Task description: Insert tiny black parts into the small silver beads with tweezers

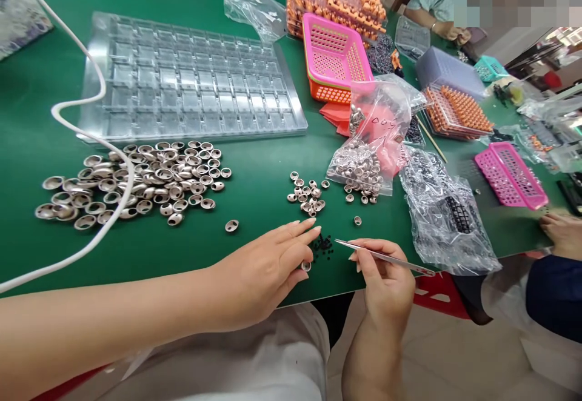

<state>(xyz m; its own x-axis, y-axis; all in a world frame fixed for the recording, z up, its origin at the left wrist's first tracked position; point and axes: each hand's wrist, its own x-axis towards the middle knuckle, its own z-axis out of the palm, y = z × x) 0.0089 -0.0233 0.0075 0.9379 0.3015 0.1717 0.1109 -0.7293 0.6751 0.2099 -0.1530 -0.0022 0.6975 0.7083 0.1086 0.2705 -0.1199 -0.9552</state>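
Observation:
My left hand [268,268] rests on the green table near its front edge, pinching a small metal ring [306,265] between thumb and fingertip. Just beyond those fingertips lies a little heap of tiny black parts [322,246]. My right hand [384,277] holds thin metal tweezers [382,257], their tip pointing left toward the black parts. A small cluster of metal rings [308,195] lies farther back. To the left spreads a big pile of larger metal cups [136,183].
A clear plastic compartment tray [191,80] lies at the back left, with a white cable [91,140] curving across the cups. Plastic bags of parts [368,159], pink baskets [334,56] and orange part racks [457,113] fill the right. Another person's hand [561,231] rests at right.

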